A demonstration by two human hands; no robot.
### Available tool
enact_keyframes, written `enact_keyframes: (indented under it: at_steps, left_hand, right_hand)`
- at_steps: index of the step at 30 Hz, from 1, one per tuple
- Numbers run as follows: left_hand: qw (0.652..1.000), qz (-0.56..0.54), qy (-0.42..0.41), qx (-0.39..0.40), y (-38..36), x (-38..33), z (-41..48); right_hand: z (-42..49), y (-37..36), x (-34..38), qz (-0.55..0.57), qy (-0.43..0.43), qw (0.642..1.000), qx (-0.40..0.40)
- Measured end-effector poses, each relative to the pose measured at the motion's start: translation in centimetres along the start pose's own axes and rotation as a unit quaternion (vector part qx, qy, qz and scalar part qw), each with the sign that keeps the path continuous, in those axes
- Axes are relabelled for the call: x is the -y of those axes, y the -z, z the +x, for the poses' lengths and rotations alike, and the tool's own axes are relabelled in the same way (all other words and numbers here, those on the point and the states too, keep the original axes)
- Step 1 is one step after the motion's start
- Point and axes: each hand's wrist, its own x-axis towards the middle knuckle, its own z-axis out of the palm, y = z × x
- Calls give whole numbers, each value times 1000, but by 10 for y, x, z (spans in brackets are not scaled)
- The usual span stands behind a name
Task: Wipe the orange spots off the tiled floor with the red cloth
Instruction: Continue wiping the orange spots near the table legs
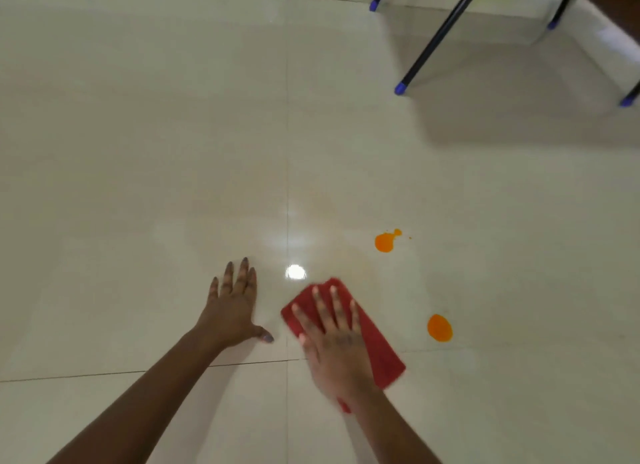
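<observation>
Right hand: I see my right hand (332, 339) pressed flat, fingers spread, on the red cloth (377, 346); no clenched grasp.
Left hand: left hand (235, 304) open, palm braced on the tiled floor (138, 152).
Targets: near orange spot (440, 328) lies right of the cloth; far orange spot (385, 242) ahead-right.
Cloth axis: diagonal, far-left to near-right.
Nearer hand: right.
Surface: glossy, pale; chair legs (436, 41) at far right.

Right hand (334, 342) is motion-blurred and hides the middle of the cloth (377, 346). Top edge cuts off the legs (440, 37).
</observation>
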Motion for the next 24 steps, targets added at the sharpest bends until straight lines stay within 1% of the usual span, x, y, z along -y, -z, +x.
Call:
enact_keyframes:
  at_steps: [1, 2, 4, 5, 8, 10, 11, 12, 13, 15, 16, 17, 18, 19, 21, 22, 23, 24]
  left_hand:
    - [1000, -1, -11, 0, 0, -8, 0]
    - [999, 1, -36, 2, -2, -19, 1]
    - [995, 11, -94, 13, -9, -46, 6]
    - [994, 10, -103, 17, -14, -56, 9]
    - [997, 16, -80, 8, -21, -69, 14]
    - [997, 21, -70, 9, -20, -70, 14]
    - [998, 22, -65, 11, -19, -67, 14]
    - [997, 26, -66, 13, -19, -68, 14]
    - [997, 28, -66, 15, -18, -68, 13]
    - [997, 30, -70, 15, -16, -68, 12]
    - [997, 30, -70, 16, -16, -66, 13]
    - [997, 30, -68, 17, -16, -66, 13]
    - [997, 32, -68, 19, -16, -66, 13]
    - [997, 32, -68, 19, -16, -68, 13]
    - [997, 32, -64, 18, -15, -70, 13]
    - [997, 35, -62, 17, -15, -71, 12]
    - [997, 41, -60, 21, -14, -71, 12]
    - [997, 45, -59, 23, -14, -72, 12]
  right_hand:
    - [-25, -1, -6, -3, -7, 1000, -3]
    - [-44, -2, -17, -4, -35, 999, -8]
    - [-68, -3, -51, -8, -118, 993, -26]
    - [-71, -2, -72, -14, -158, 987, -24]
    - [-42, 6, -132, -13, -242, 970, -17]
    - [-3, 12, -148, 2, -290, 957, -14]
    - [13, 13, -140, 4, -284, 959, -8]
    - [16, 10, -127, -3, -258, 966, -24]
    - [11, 8, -108, -8, -207, 978, -32]
    - [-34, 0, -80, -11, -97, 995, -10]
    - [-60, 0, -78, -10, -69, 998, -4]
    - [-80, 1, -89, -4, -71, 997, -2]
    - [-90, 3, -108, -5, -99, 995, -8]
    - [-89, 6, -130, -14, -145, 989, -13]
    - [-58, 15, -171, -28, -234, 972, -10]
    - [-30, 19, -185, -14, -273, 962, 0]
    - [-3, 22, -189, 6, -298, 954, 13]
    - [21, 24, -184, 15, -299, 954, 26]
